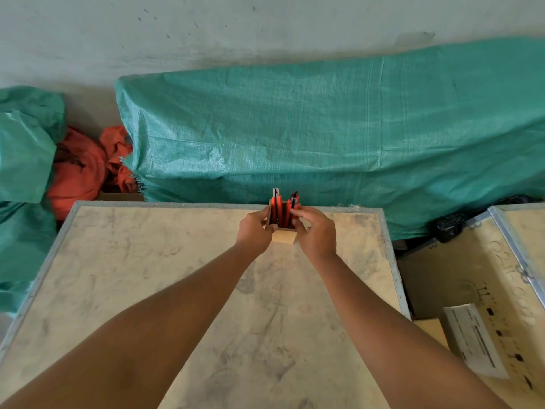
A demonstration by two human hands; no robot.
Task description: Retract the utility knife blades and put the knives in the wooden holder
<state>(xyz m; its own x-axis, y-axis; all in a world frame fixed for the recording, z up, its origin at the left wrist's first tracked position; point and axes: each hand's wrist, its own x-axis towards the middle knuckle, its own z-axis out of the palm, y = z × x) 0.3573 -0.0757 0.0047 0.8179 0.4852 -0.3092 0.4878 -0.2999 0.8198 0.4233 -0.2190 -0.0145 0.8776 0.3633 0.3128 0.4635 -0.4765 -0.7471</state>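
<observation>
A small wooden holder (283,236) stands near the far edge of the crate top (147,276). Red and black utility knives (277,209) stand upright inside it, one at the left and others at the right (294,202). No blade tips show. My left hand (254,231) grips the holder's left side, thumb on its front corner. My right hand (317,231) wraps the holder's right side, fingertips touching the right-hand knives. Most of the holder is hidden between the two hands.
The crate top is stained plywood with a metal rim (389,246). A green tarp (324,128) covers a bulk right behind it. Orange cloth (85,169) lies at back left. A second crate with a paper label (472,340) stands to the right across a gap.
</observation>
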